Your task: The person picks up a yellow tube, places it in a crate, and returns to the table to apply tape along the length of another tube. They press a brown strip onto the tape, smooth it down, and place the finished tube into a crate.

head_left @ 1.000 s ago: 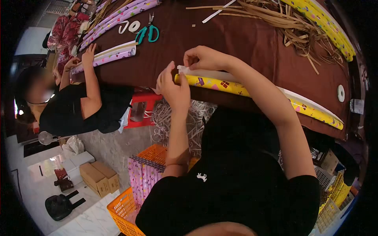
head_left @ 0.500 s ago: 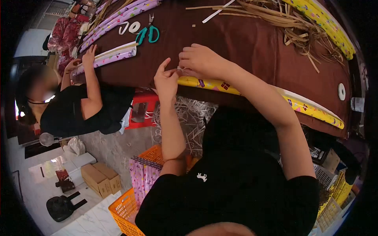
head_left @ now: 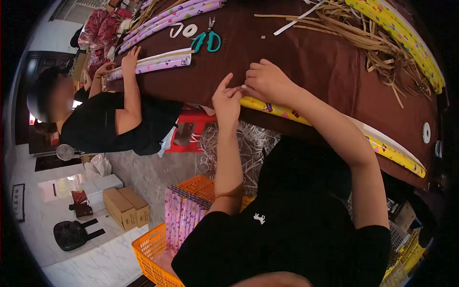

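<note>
It's fingertip to fingertip: left hand (head_left: 227,104), one finger raised, and curled right hand (head_left: 268,82) pinch a white piece (head_left: 244,87) at the yellow roll (head_left: 279,112)'s left end!

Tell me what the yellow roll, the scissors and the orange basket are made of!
Yellow roll: probably printed paper or thin film, slightly shiny, with a thin pale edge.
Scissors: blades seem metal, grey and pointed; solid-teal handles look like plastic.
Orange basket: likely moulded plastic, from its even colour and rows of holes.
</note>
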The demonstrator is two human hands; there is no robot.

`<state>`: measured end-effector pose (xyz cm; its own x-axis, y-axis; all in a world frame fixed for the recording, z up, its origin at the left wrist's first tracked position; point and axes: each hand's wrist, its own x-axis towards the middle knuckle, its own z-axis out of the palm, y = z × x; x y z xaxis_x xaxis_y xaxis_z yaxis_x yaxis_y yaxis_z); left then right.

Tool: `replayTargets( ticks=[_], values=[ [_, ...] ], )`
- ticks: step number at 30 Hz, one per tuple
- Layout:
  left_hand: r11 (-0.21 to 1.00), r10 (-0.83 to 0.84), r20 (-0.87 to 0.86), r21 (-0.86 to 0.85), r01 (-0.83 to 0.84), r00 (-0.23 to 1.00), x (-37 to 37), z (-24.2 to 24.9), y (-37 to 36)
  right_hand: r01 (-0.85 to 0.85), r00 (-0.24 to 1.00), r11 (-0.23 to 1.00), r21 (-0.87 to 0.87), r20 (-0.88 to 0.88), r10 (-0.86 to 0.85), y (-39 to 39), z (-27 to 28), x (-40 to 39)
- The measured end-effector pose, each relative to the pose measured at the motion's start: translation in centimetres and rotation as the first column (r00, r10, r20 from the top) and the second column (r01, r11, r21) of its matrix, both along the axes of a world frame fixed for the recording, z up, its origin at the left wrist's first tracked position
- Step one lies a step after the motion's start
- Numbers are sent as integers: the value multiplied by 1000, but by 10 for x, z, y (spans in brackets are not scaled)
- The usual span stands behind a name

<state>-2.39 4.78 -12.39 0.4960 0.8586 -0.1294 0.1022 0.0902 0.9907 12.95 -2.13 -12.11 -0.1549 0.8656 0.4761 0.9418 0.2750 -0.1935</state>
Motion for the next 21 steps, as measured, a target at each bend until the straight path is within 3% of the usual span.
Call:
replayTargets(
  ticks=[4,7,9,11,13,18,21],
  values=[
    [1000,16,-3,25,-16,1000,-1,-3,1,43,999,999,-22,-23,-43,0,0,-4],
    [999,17,25,33,-17,1000,0,-4,0,68,985,992,-104,-148,-83,-1,0,-5],
    [999,27,-3,47,-27,1000,1,2,-3,46,998,998,49,-48,-43,1,-4,-5],
    [999,28,29,22,-28,999,1,-1,-3,38,999,997,66,-24,-37,0,-3,-7],
    [996,25,-54,86,-20,998,0,0,-3,28,1000,996,90,-2,-28,-1,-3,-7],
    [994,30,-83,109,-21,996,0,3,-6,64,976,998,-17,-208,-67,-2,-4,-5],
    [996,20,-34,88,-17,999,-1,-1,-3,56,972,996,-67,-224,-70,-3,-2,-2]
  ],
)
